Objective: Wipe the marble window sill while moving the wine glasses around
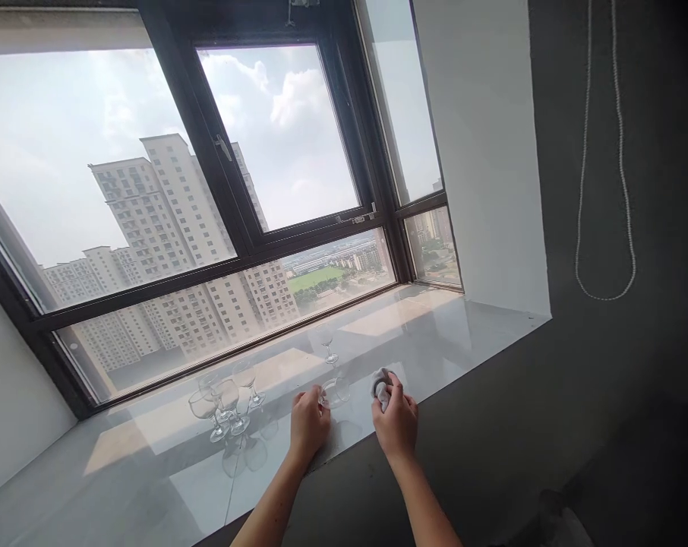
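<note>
My left hand (308,422) is closed round the stem of a clear stemmed glass (336,392), which lies tilted on its side just above the glossy window sill (446,334). My right hand (396,419) is closed on a small grey cloth (381,386), bunched at my fingertips just right of the glass's bowl. A cluster of several clear stemmed glasses (224,406) stands upright on the sill to the left of my left hand. One more stemmed glass (328,346) stands alone farther back, near the window.
A large black-framed window (247,243) runs along the back of the sill, with tall buildings outside. A white reveal wall (492,167) closes the sill on the right. A beaded cord loop (603,228) hangs on the dark grey wall (651,365) at right.
</note>
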Action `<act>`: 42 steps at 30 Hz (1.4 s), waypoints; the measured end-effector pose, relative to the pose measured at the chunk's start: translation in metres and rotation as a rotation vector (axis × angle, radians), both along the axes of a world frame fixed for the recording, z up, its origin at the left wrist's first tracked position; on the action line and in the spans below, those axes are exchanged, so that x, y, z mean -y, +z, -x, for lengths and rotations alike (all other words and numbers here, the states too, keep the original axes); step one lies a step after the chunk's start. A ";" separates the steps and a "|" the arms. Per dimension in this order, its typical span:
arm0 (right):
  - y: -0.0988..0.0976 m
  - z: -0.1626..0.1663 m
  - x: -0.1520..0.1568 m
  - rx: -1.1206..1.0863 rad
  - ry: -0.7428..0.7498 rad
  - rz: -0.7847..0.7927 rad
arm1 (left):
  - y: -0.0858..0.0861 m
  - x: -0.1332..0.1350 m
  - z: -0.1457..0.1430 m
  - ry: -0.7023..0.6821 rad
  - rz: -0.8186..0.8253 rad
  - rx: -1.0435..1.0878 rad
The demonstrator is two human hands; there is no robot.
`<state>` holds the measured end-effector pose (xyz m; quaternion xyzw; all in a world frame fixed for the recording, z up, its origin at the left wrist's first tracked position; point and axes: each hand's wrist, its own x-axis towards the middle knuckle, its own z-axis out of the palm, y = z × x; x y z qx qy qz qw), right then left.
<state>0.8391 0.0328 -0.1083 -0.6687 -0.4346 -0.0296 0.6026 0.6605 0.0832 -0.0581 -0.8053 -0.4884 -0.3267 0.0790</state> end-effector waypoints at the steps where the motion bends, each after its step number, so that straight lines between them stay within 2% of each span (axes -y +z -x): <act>1: 0.000 0.000 0.000 0.002 0.001 -0.003 | 0.000 0.000 0.000 -0.001 -0.004 -0.002; 18: -0.002 0.001 0.000 -0.012 0.027 -0.018 | 0.005 0.007 -0.001 0.012 0.007 -0.030; 23: 0.004 0.002 0.006 -0.054 0.030 -0.028 | 0.004 0.006 -0.002 0.001 -0.013 -0.037; 26: 0.014 0.011 0.012 -0.134 0.127 -0.071 | 0.004 0.006 -0.002 -0.002 -0.026 -0.051; 29: 0.026 0.026 0.018 -0.114 0.372 -0.142 | 0.004 0.007 -0.001 -0.027 -0.018 -0.075; 31: 0.032 0.034 0.021 -0.061 0.480 -0.167 | 0.004 0.008 -0.001 -0.036 -0.016 -0.081; 38: 0.039 0.043 0.023 0.147 0.416 -0.185 | 0.002 0.005 -0.001 -0.046 -0.025 -0.076; 42: 0.049 0.049 0.029 0.160 0.520 -0.145 | 0.001 0.004 0.001 -0.025 0.011 -0.069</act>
